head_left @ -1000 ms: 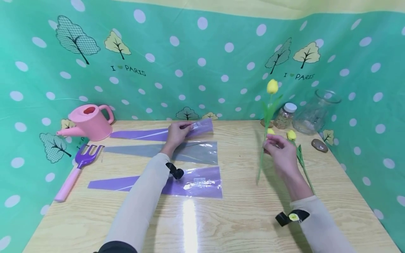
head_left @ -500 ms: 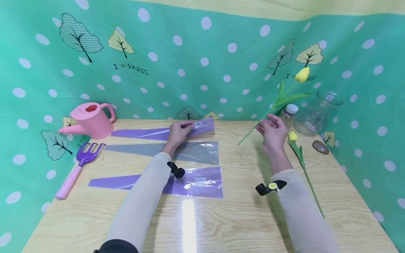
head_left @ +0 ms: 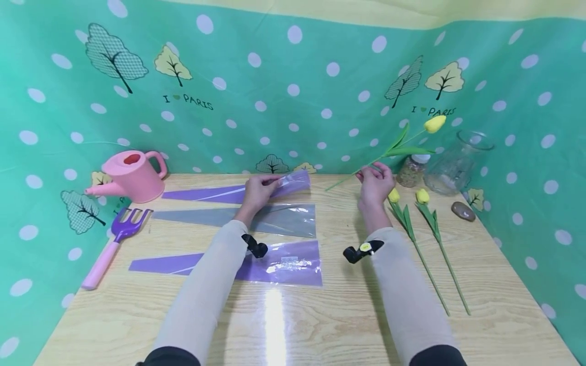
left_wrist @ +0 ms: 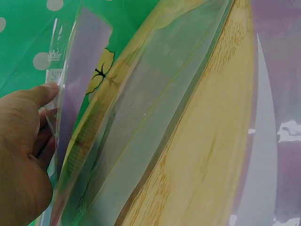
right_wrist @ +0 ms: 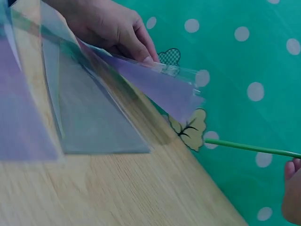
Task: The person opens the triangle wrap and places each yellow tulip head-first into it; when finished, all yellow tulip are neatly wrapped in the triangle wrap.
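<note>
My left hand (head_left: 260,192) pinches the rearmost purple bouquet sleeve (head_left: 295,184) near its wide end, which is lifted off the table. In the left wrist view the thumb lies on the clear side of that sleeve (left_wrist: 87,52). To the right, my right hand (head_left: 376,185) pinches a yellow tulip (head_left: 435,124) by its stem. The tulip slants, bloom up and to the right, cut end pointing left. In the right wrist view the stem end (right_wrist: 225,142) is apart from the sleeve's wide edge (right_wrist: 186,101). Two more yellow tulips (head_left: 405,218) (head_left: 432,221) lie on the table beside the right forearm.
A grey sleeve (head_left: 293,221) and another purple sleeve (head_left: 293,264) lie flat in front. A pink watering can (head_left: 137,178) and a purple-pink hand fork (head_left: 112,249) are at left. A lidded jar (head_left: 412,173), a glass vase (head_left: 446,173) and a brown stone (head_left: 463,211) stand right.
My right hand has moved left and back, carrying the tulip, which tilted from upright to slanting. The two lying tulips came into fuller view. My left hand has stayed on the sleeve.
</note>
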`<state>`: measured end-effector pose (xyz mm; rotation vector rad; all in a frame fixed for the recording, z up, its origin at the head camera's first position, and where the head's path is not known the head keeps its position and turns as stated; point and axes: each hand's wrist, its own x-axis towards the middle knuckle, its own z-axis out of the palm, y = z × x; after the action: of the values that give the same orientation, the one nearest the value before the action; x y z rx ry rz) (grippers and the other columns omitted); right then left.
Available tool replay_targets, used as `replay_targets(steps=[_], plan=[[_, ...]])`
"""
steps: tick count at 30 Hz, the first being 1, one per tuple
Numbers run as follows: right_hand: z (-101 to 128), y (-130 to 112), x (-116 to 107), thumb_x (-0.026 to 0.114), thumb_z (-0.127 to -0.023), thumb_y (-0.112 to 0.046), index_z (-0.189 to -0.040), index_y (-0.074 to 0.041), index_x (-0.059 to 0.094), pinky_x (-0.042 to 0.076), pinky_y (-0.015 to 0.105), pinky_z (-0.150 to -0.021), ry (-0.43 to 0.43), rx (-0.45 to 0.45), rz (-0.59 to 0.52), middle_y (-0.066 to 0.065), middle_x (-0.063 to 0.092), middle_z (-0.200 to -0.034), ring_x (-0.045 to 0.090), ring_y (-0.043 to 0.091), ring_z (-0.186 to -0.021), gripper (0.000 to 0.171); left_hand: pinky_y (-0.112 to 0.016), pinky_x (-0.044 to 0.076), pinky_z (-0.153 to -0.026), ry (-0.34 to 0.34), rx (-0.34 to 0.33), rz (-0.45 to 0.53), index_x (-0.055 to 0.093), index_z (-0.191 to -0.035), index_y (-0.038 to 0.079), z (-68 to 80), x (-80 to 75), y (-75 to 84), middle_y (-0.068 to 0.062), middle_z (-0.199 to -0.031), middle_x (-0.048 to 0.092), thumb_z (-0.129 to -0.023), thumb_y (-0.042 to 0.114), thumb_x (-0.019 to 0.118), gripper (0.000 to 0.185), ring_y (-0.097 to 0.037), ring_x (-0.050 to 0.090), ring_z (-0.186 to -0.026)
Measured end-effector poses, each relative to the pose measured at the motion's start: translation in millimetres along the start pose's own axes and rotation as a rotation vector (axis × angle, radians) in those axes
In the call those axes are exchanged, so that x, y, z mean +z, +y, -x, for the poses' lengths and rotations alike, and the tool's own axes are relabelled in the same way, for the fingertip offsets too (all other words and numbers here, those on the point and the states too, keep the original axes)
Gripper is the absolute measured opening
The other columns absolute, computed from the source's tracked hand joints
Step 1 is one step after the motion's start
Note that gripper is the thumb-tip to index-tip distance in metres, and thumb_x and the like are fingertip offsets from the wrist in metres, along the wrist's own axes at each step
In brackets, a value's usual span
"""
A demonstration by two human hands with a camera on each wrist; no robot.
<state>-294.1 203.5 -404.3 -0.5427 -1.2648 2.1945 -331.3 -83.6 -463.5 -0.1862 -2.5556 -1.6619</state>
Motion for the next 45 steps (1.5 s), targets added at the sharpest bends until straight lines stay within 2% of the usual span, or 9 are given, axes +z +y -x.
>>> replay_targets(steps=[6, 10, 13, 18, 23, 28, 32, 38, 45], plan=[[6.6, 18.3, 19.2, 0.067, -0.089, 0.013, -0.118, 0.002, 0.057, 0.061, 0.025, -0.075, 0.042, 0.019, -0.012, 0.001, 0.053, -0.082, 0.061, 0.013, -0.072, 0.033, -0.036, 0.06, -0.091, -0.002, 0.02, -0.002, 0.078, -0.118, 0.01, 0.3, 1.2, -1.7, -0.014, -0.117, 0.078, -0.095, 0.023, 0.076, 0.026, -0.026, 0.073, -0.106], [14.2, 35.3, 28.2, 0.068, -0.09, 0.011, -0.127, 0.006, 0.055, 0.063, 0.032, -0.086, 0.064, 0.059, 0.026, 0.001, 0.056, -0.084, 0.064, 0.017, -0.077, 0.04, -0.04, 0.058, -0.097, 0.005, 0.034, -0.003, 0.078, -0.117, 0.009, 0.4, 1.8, -3.0, -0.014, -0.119, 0.077, -0.095, 0.022, 0.077, 0.025, -0.027, 0.072, -0.111], [22.0, 47.7, 33.0, 0.068, -0.091, 0.009, -0.132, 0.005, 0.055, 0.062, 0.036, -0.093, 0.092, 0.096, 0.054, 0.002, 0.059, -0.09, 0.07, 0.025, -0.088, 0.043, -0.041, 0.057, -0.101, 0.005, 0.034, 0.006, 0.078, -0.116, 0.009, 0.5, 2.6, -3.0, -0.014, -0.12, 0.077, -0.095, 0.022, 0.077, 0.025, -0.028, 0.07, -0.116], [38.2, 65.5, 41.2, 0.066, -0.092, 0.007, -0.135, 0.002, 0.056, 0.062, 0.033, -0.092, 0.144, 0.142, 0.07, 0.006, 0.062, -0.1, 0.071, 0.032, -0.105, 0.044, -0.04, 0.057, -0.101, 0.008, 0.03, 0.003, 0.078, -0.117, 0.009, 0.4, 4.4, -1.8, -0.014, -0.119, 0.077, -0.095, 0.022, 0.077, 0.026, -0.028, 0.071, -0.115], [53.4, 77.6, 48.8, 0.066, -0.091, 0.007, -0.133, -0.001, 0.057, 0.061, 0.037, -0.094, 0.2, 0.164, 0.063, 0.007, 0.064, -0.102, 0.072, 0.033, -0.106, 0.044, -0.039, 0.058, -0.099, 0.019, 0.044, -0.005, 0.078, -0.118, 0.009, 0.1, 7.1, -1.7, -0.014, -0.118, 0.077, -0.095, 0.021, 0.077, 0.026, -0.028, 0.073, -0.113], [62.8, 84.9, 52.9, 0.068, -0.089, 0.009, -0.131, 0.001, 0.059, 0.061, 0.04, -0.095, 0.267, 0.162, 0.043, 0.007, 0.064, -0.098, 0.07, 0.029, -0.097, 0.044, -0.039, 0.058, -0.099, 0.025, 0.051, -0.005, 0.078, -0.118, 0.008, -0.2, 9.6, -2.2, -0.014, -0.118, 0.077, -0.095, 0.02, 0.076, 0.026, -0.028, 0.073, -0.113], [66.9, 87.4, 53.9, 0.069, -0.089, 0.008, -0.131, 0.002, 0.061, 0.061, 0.034, -0.089, 0.315, 0.163, 0.067, 0.007, 0.064, -0.098, 0.067, 0.022, -0.092, 0.043, -0.04, 0.059, -0.098, 0.026, 0.056, 0.004, 0.078, -0.117, 0.008, 0.2, 11.6, -1.5, -0.015, -0.117, 0.078, -0.095, 0.018, 0.077, 0.025, -0.029, 0.074, -0.11], [68.2, 89.8, 50.2, 0.073, -0.09, 0.003, -0.133, -0.001, 0.062, 0.061, 0.03, -0.089, 0.342, 0.176, 0.142, 0.013, 0.07, -0.111, 0.07, 0.025, -0.103, 0.044, -0.038, 0.061, -0.093, 0.017, 0.048, 0.017, 0.077, -0.117, 0.008, -0.6, 13.9, -1.4, -0.015, -0.116, 0.078, -0.094, 0.018, 0.077, 0.025, -0.029, 0.074, -0.105], [68.5, 93.4, 46.9, 0.074, -0.09, -0.001, -0.133, -0.002, 0.063, 0.062, 0.031, -0.089, 0.341, 0.19, 0.197, 0.015, 0.073, -0.115, 0.072, 0.026, -0.106, 0.044, -0.023, 0.06, -0.079, 0.018, 0.035, 0.008, 0.077, -0.117, 0.009, 0.6, 13.7, 0.9, -0.015, -0.116, 0.078, -0.095, 0.02, 0.077, 0.025, -0.027, 0.075, -0.099]])
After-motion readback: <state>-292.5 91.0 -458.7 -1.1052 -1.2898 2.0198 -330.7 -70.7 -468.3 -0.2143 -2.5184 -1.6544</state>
